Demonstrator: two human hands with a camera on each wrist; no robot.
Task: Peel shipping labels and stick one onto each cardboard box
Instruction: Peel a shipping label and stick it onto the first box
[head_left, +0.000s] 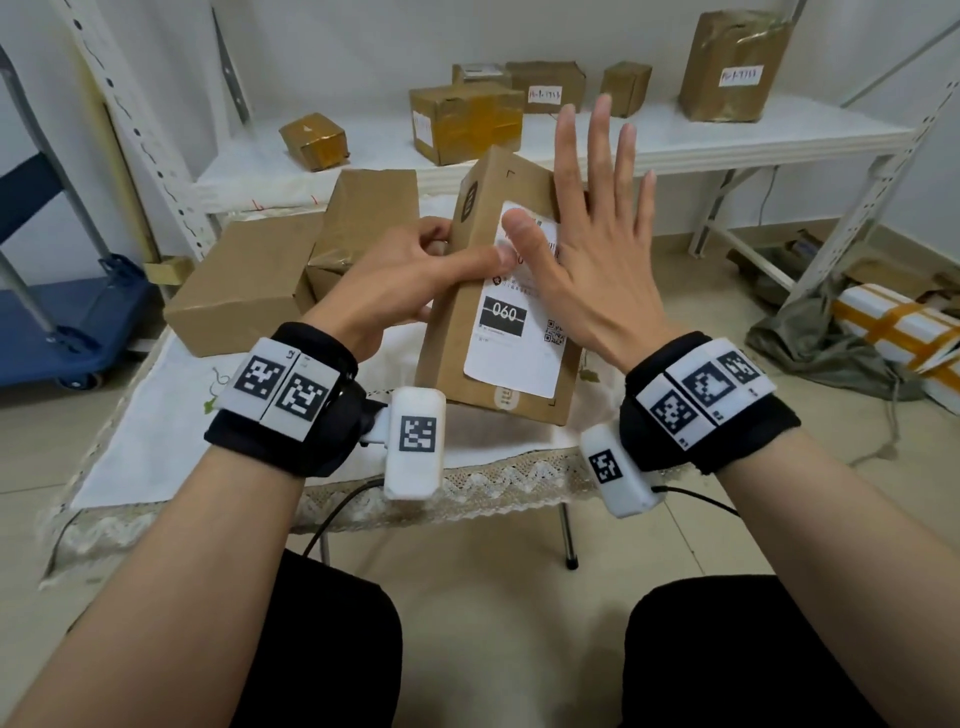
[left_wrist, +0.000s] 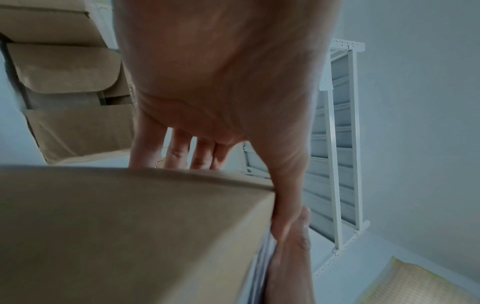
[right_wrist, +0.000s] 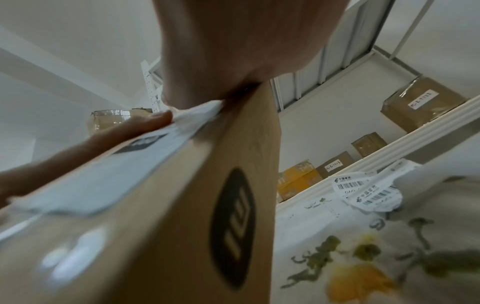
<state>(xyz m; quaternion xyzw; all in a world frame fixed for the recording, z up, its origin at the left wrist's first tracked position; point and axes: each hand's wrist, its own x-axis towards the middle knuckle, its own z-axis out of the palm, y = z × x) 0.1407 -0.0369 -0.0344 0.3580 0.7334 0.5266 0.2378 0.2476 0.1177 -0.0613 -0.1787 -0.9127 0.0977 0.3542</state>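
Label (head_left: 514, 317) stuck on box (head_left: 452, 338): my left hand (head_left: 395, 286) grips it, right hand (head_left: 587, 270) flat, smoothing; beside box, two boxes (head_left: 244, 286) appear unlabelled.

Tall brown cardboard box (head_left: 498, 322) tilted on cloth-covered worktop (head_left: 156, 431), white shipping label (head_left: 511, 332) on its face. Left hand fingers (head_left: 434, 228) wrap its left edge; two plain brown boxes (head_left: 244, 283) left of them. Right hand fingers (head_left: 597, 156) spread over label top; white metal shelf (head_left: 675, 145) of parcels behind.

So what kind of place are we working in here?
Probably a small parcel packing or storage room. Taped cardboard boxes with handwritten tags sit on a white metal shelf, a blue platform trolley stands left, and spare barcode labels lie on the clothed table.
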